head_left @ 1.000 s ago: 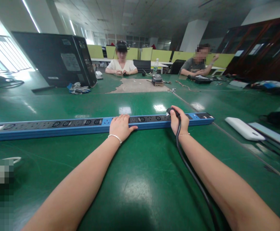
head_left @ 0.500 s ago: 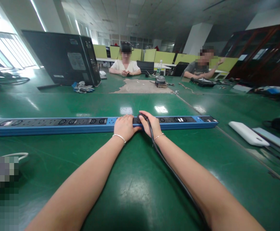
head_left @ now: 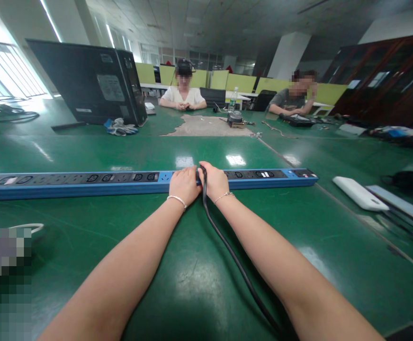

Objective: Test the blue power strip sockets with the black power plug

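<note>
A long blue power strip with black sockets lies across the green table. My left hand is closed over the strip near its middle, fingers over the top. Right beside it, my right hand grips a black power plug at the strip's socket face. The plug's front is hidden by my fingers, so I cannot tell how deep it sits. From it a thick black cable runs down toward me, between my forearms.
A black computer case stands at the back left, with gloves by it. A white power bank-like box lies on the right. Two people sit across the table, near a bottle and a small round device.
My right hand has turned and shifted slightly left, closer to my left hand. The cable has swung left and now hangs between my wrists. The view has shifted slightly.
</note>
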`<state>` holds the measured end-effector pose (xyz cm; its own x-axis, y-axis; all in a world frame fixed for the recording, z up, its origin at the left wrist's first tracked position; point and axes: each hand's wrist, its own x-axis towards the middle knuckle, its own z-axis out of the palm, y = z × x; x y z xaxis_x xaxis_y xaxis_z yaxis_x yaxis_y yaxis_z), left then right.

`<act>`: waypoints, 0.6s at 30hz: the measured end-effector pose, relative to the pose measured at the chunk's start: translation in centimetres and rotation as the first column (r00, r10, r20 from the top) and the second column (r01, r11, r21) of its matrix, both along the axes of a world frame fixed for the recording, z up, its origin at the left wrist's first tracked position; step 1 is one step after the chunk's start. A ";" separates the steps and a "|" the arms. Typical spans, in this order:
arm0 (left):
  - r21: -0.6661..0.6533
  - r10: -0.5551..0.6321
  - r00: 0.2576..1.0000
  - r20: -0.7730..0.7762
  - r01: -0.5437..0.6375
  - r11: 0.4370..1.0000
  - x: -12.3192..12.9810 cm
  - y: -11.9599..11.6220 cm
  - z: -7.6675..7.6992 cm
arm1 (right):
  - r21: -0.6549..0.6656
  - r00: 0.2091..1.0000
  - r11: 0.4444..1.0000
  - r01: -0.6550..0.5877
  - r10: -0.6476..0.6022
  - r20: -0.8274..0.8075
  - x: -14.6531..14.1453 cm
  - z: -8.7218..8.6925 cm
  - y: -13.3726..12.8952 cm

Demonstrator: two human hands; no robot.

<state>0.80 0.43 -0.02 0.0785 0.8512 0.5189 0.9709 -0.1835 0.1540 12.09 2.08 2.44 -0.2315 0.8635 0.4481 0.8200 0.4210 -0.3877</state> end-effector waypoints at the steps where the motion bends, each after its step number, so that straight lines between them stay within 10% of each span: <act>1: 0.000 0.005 1.000 0.006 -0.005 1.000 0.0 0.0 0.0 | 0.012 1.000 1.000 0.008 -0.008 0.021 0.0 -0.2 -0.2; 13: -0.041 -0.149 0.989 -0.017 0.148 0.988 0.5 -0.8 0.7 | -0.100 0.951 0.949 -0.300 0.306 0.045 4.2 -1.3 -0.7; 18: -0.018 -0.130 0.990 0.056 0.131 0.991 0.8 -0.6 0.7 | 0.005 0.971 0.975 -0.223 0.222 -0.091 4.1 -2.3 -2.1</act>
